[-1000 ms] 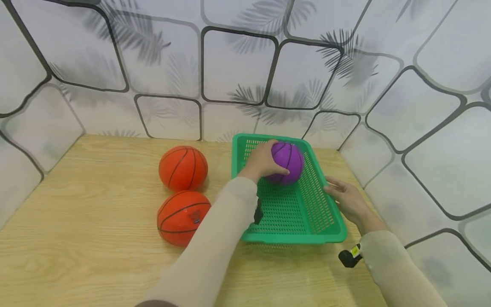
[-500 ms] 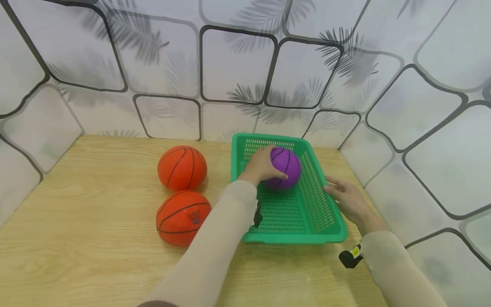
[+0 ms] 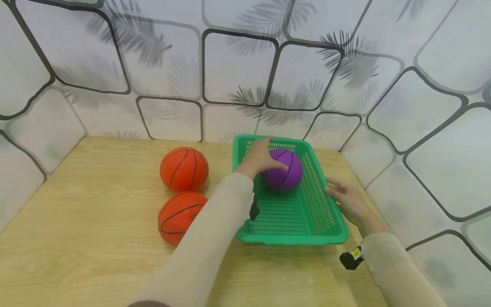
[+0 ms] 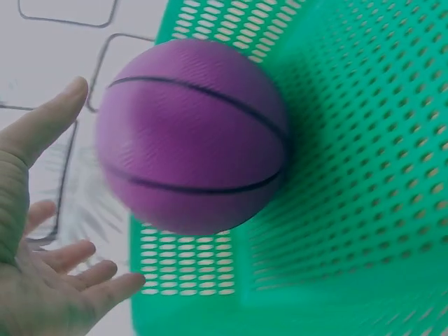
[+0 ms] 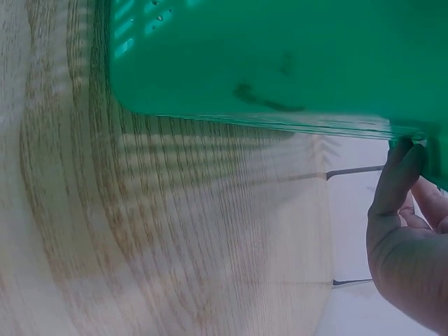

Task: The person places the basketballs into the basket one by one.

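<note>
A purple basketball [image 3: 287, 175] lies inside a green plastic basket [image 3: 284, 238], toward its far end. My left hand [image 3: 258, 157] hovers at the ball's left side, thumb and fingers spread. The left wrist view shows a gap between that hand [image 4: 49, 273] and the purple ball [image 4: 192, 136]. Along the basket's right side, my right hand [image 3: 347, 200] touches the rim with its fingertips. In the right wrist view its digits [image 5: 402, 171] meet the underside of the green rim. Left of the basket, two orange basketballs sit on the table, one farther [image 3: 184, 169] and one nearer [image 3: 178, 217].
The light wood table [image 3: 88, 221] meets a patterned wall covering [image 3: 238, 64] behind and on both sides. My left forearm [image 3: 207, 234] crosses in front of the nearer orange ball and partly covers it. The basket stands close to the right wall.
The left hand has let go of the purple ball, its fingers spreading and drawing slightly left. The ball has settled lower in the basket. The right hand stays at the rim.
</note>
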`<state>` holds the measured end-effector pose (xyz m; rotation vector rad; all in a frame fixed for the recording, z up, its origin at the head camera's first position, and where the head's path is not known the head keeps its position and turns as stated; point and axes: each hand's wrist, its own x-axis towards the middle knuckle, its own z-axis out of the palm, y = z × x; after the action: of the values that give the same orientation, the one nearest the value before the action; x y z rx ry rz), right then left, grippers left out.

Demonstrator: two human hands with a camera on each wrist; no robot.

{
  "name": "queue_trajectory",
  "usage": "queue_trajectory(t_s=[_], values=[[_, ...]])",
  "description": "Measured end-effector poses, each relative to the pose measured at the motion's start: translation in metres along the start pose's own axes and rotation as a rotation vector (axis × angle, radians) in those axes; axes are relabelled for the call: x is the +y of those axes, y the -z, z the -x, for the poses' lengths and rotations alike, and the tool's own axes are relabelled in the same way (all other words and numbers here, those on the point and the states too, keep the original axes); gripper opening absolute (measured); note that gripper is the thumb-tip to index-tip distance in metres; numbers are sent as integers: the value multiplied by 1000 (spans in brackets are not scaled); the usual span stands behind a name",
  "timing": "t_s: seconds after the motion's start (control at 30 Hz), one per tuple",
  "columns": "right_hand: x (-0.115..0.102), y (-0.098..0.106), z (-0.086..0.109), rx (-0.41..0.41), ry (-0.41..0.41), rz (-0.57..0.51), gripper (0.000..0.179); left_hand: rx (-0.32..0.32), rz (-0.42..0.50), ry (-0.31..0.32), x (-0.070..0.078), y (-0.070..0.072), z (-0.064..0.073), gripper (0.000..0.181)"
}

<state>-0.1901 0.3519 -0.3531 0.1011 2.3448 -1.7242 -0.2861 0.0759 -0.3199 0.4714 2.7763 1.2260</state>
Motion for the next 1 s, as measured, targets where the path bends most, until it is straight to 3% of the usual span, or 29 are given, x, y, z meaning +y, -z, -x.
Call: queue_trajectory(t_s=[0.2,0.4,0.7,1.0], values=[[0,0,1,-2,-5,6,64,15,-67,2,8,37,4,107],[-1,0,1,-8,5,25,65,35,-141,-40,5,74,9,109],[0,1,0,-18,2,36,66,-9,-184,-138,-17,115,24,102],[1,3,0,-25,12,41,66,26,-231,-206,-45,139,43,87]])
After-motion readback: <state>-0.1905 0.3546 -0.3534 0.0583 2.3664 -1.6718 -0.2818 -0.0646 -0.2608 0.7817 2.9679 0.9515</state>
